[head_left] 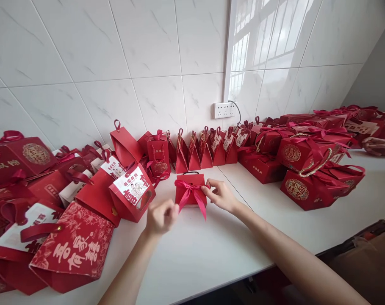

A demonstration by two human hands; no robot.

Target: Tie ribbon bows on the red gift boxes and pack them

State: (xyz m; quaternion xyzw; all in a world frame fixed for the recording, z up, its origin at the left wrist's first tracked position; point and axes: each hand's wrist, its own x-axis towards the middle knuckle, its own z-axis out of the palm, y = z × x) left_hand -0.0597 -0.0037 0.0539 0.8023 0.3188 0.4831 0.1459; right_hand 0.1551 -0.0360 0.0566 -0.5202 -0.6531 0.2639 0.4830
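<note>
A small red gift box (190, 178) stands on the white table before me, with a dark cord handle at its top. A bright pink-red ribbon (192, 190) is tied in a bow across its front, its tails hanging down. My right hand (222, 195) pinches the bow's right loop between thumb and fingers at the box's right edge. On the left side, my left hand (162, 217) is curled closed at the ribbon's left tail, slightly blurred; its fingertips are partly hidden, but the tail runs into them.
Many finished red boxes (74, 248) crowd the left side. A row of triangular red boxes (206, 152) lines the tiled wall. Stacked ribboned boxes (306, 186) stand to the right. Another person's hand (379, 146) rests at the far right. A power socket (224, 110) is on the wall.
</note>
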